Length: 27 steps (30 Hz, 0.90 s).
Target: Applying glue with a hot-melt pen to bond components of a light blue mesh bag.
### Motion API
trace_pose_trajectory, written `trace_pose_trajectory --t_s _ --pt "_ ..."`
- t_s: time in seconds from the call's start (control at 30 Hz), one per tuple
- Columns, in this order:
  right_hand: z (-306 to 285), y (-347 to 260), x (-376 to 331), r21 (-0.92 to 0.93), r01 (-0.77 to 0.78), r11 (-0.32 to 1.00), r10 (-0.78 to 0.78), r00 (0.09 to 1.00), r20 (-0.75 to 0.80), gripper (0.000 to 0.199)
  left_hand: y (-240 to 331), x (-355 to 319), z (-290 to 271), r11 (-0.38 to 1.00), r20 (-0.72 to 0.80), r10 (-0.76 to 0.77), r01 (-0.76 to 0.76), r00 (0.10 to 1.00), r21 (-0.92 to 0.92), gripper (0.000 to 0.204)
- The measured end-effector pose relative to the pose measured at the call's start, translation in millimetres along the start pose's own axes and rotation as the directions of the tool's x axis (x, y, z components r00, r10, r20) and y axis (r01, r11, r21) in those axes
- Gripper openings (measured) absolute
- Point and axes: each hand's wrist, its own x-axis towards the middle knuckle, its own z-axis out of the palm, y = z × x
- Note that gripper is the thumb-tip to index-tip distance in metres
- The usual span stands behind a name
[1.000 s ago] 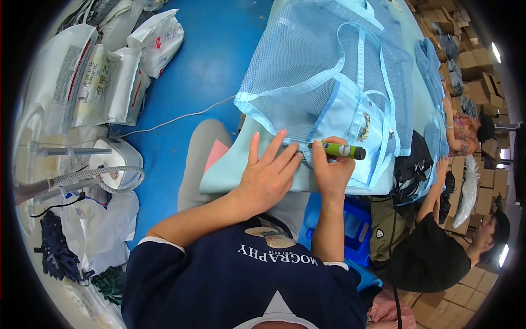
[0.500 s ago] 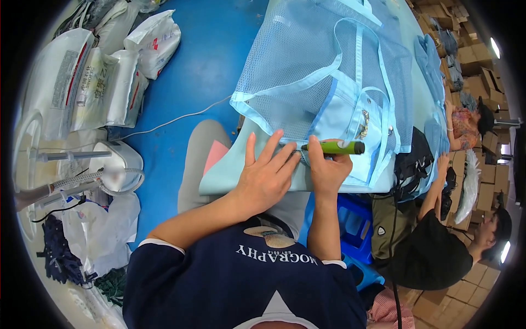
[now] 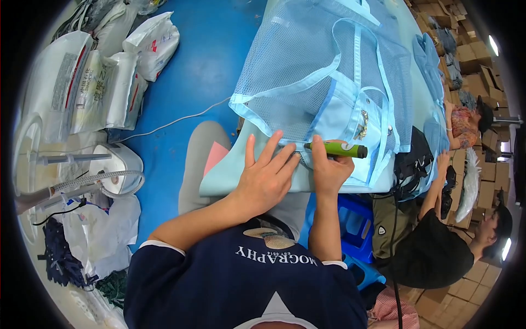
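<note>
A light blue mesh bag [image 3: 298,60] with pale blue fabric edging and straps lies on a pale green tabletop [image 3: 224,178] before me. My left hand [image 3: 264,178] rests with its fingers stretched out, their tips at the bag's near edge. Just to its right, my right hand [image 3: 331,172] grips a green marker [image 3: 350,149] with a dark end. The marker lies nearly level, its left tip close to the bag's near edge. Whether the tip touches the fabric, I cannot tell. On the bag's solid blue pocket [image 3: 342,109] sits a small metal chain [image 3: 362,126].
At the left stand white plastic sacks [image 3: 153,44] and a white garment steamer [image 3: 118,167] with a ribbed hose. A black bag [image 3: 413,164] hangs at the table's right end. Beyond it sits a co-worker in a black shirt [image 3: 433,252]; cardboard boxes [image 3: 476,197] fill the far right.
My right hand and the marker have shifted slightly to the right, the marker's dark end a little lower. My left hand stays in place.
</note>
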Motion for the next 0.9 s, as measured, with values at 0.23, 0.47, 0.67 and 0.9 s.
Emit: trace_pose_trajectory --t_s 0.23,0.47,0.67,0.9 --pt "0.9 -3.4 2.8 -0.018 -0.004 1.000 0.004 1.000 -0.015 0.016 -0.9 3.6 -2.9 1.000 0.017 0.008 -0.008 1.000 0.005 0.036" --pt "1.3 -3.0 1.6 0.011 -0.016 1.000 0.016 1.000 -0.013 0.014 0.0 1.0 -0.8 1.000 0.000 0.012 -0.012 1.000 0.014 0.037" --pt "3.1 -1.0 1.0 -0.002 0.004 1.000 -0.004 1.000 0.005 0.014 2.1 1.5 1.5 0.999 0.009 0.016 -0.016 1.000 0.029 0.037" --pt "1.6 5.3 2.5 -0.056 0.035 0.998 -0.035 0.999 -0.003 0.014 2.4 3.9 -0.2 1.000 0.021 0.010 -0.011 1.000 0.026 0.037"
